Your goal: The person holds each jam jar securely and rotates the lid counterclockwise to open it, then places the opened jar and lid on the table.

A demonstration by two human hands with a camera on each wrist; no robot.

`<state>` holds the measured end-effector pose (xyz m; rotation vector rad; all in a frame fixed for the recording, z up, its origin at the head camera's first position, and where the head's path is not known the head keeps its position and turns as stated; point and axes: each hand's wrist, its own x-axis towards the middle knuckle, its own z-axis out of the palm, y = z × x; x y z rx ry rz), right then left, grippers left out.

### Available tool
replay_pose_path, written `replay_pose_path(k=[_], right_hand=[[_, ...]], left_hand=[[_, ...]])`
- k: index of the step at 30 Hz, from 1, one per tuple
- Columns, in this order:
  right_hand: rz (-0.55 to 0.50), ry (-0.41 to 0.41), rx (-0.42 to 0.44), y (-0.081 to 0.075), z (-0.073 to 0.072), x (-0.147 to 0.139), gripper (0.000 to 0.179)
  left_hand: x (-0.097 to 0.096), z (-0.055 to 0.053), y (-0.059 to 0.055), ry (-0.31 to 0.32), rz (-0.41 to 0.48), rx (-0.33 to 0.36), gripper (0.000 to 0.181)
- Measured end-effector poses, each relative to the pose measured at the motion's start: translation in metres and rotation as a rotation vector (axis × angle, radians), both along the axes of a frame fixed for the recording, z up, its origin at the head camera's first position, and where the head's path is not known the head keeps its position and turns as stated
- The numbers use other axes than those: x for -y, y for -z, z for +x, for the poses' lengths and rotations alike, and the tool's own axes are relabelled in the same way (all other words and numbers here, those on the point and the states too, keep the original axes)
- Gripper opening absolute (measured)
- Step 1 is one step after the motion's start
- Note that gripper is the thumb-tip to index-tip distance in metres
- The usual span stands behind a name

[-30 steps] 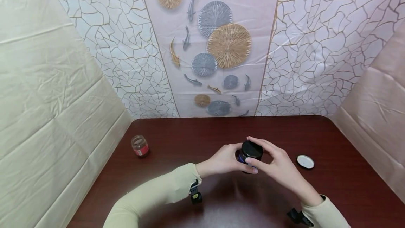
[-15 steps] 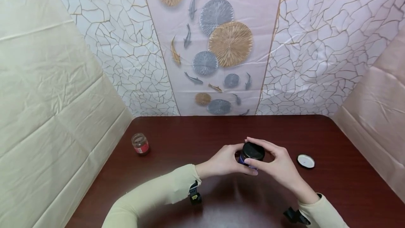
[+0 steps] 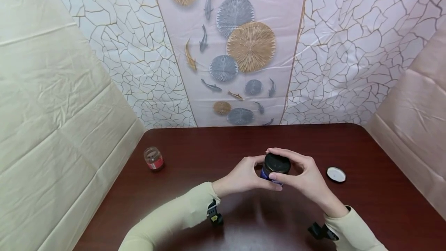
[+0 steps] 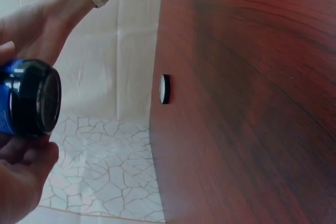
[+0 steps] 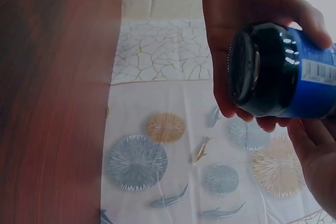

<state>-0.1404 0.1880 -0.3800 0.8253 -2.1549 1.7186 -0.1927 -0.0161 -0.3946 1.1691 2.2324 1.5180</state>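
Both hands hold a dark glass jar point(image 3: 265, 173) with a blue label, raised above the table. My left hand point(image 3: 244, 175) grips the jar's body, thumb on the near side. The right hand point(image 3: 306, 175) has thumb and fingers round the black lid point(image 3: 277, 162) at its top. In the right wrist view the jar's glass base point(image 5: 268, 72) and a barcode on the label show. The left wrist view also catches the jar's dark rounded end point(image 4: 39, 98) between the hands. Part of the jar is hidden behind the fingers.
A small clear jar point(image 3: 154, 159) with a red label stands lidless at the table's left. To the right lies a black-rimmed lid point(image 3: 336, 174), white inside up. Cloth walls surround the dark red table point(image 3: 209, 146) at the back and sides.
The right hand and wrist have shifted slightly left, the fingers still round the lid. The left hand keeps its hold on the jar. The head view has tilted slightly.
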Motion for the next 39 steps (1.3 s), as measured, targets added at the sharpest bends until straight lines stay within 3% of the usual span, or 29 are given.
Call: replay_pose_path(k=[13, 18, 22, 27, 30, 35, 39], right_hand=[[-0.215, -0.369, -0.036, -0.002, -0.003, 0.006, 0.056], [-0.267, -0.454, -0.089, -0.003, -0.005, 0.011, 0.058], [-0.257, -0.365, -0.09, -0.004, -0.003, 0.015, 0.061], [-0.195, -0.1, -0.059, -0.004, 0.002, 0.021, 0.067], [-0.147, 0.03, -0.037, -0.003, 0.002, 0.028, 0.071], [-0.111, 0.152, -0.06, 0.0, 0.0, 0.037, 0.07], [-0.116, 0.156, -0.046, 0.0, 0.001, 0.038, 0.064]], left_hand=[[0.01, 0.006, -0.006, 0.148, 0.044, 0.092, 0.053], [0.01, 0.011, -0.006, 0.129, 0.098, 0.101, 0.052], [0.012, 0.013, -0.009, 0.042, 0.103, 0.061, 0.05], [0.011, 0.015, -0.013, -0.145, 0.104, -0.083, 0.048], [0.009, 0.015, -0.013, -0.226, 0.093, -0.174, 0.045], [0.006, 0.016, -0.009, -0.275, 0.063, -0.246, 0.044], [0.006, 0.015, -0.007, -0.269, 0.059, -0.223, 0.042]])
